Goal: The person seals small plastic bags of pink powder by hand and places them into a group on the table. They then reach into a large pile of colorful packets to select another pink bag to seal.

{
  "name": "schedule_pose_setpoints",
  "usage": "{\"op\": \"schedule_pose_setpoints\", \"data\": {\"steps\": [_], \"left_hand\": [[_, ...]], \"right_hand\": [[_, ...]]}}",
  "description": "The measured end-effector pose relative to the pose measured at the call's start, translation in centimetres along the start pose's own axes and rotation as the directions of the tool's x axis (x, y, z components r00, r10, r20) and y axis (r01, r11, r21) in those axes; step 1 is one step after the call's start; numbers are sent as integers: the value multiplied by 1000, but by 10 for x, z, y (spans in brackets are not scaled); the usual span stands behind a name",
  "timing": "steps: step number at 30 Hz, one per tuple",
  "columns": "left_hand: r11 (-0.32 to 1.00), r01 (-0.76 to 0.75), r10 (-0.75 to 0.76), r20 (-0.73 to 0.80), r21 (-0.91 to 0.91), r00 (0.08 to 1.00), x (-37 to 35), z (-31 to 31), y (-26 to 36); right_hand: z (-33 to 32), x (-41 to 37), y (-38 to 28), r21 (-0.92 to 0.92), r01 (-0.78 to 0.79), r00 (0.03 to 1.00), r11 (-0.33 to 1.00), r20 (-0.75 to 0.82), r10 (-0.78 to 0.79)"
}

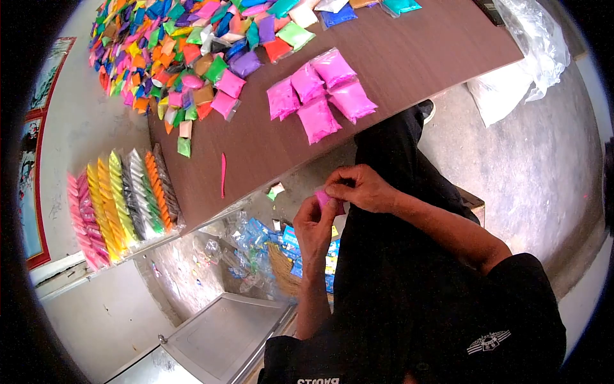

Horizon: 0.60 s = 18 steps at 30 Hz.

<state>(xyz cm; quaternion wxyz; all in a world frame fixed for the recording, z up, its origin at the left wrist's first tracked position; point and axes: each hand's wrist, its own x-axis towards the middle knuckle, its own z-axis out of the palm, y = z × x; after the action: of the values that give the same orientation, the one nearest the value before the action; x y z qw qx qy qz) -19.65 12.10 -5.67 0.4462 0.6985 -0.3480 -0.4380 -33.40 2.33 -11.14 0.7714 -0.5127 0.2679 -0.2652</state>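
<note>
Both my hands are together over my lap, just off the table's front edge. Between them is a small pink packet (pixel 323 198). My left hand (pixel 313 225) pinches its lower side between thumb and fingers. At its upper right side, the thumb and bent fingers of my right hand (pixel 363 189) are closed on the packet too. Several larger pink packets (pixel 318 120) lie grouped on the brown table (pixel 268 150) above my hands. Left of them on the tabletop rests a thin pink stick tool (pixel 223 175).
A big heap of coloured packets (pixel 185 57) covers the table's upper left. Twisted coloured strips in clear wrap (pixel 115 205) lie at the left corner. Clear plastic and blue packaging (pixel 291 240) are on the floor below. White and clear bags (pixel 511 83) stand at the upper right.
</note>
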Motion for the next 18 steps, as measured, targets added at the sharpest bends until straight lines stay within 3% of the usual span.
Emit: {"op": "schedule_pose_setpoints", "data": {"steps": [3, 5, 6, 9, 11, 12, 17, 18], "left_hand": [[997, -55, 59, -78, 44, 995, -1, -1, -2], [883, -154, 263, -196, 444, 945, -2, -2, 7], [882, -155, 265, -197, 444, 944, -2, -3, 8], [769, -232, 398, -163, 596, 903, 0, -1, 5], [553, -392, 622, -51, 735, 782, 4, 3, -8], [496, -421, 633, 15, 760, 774, 0, 6, -2], [564, -502, 632, 49, 656, 774, 0, 7, 0], [674, -443, 566, -28, 591, 824, 0, 4, 0]], "right_hand": [[6, 0, 0, -21, 43, 996, 999, -72, -45], [9, -1, -6, -85, 21, 983, 996, -182, -36], [10, -2, -7, -85, 23, 983, 996, -181, -38], [11, -4, -8, -146, -17, 990, 989, -143, -4], [11, -6, -9, -33, 22, 999, 999, -40, -23], [10, -6, -8, -35, 21, 999, 999, -41, -23], [3, -1, 7, -5, 29, 995, 1000, -94, -29], [2, -1, 7, -4, 29, 995, 1000, -93, -29]]}}
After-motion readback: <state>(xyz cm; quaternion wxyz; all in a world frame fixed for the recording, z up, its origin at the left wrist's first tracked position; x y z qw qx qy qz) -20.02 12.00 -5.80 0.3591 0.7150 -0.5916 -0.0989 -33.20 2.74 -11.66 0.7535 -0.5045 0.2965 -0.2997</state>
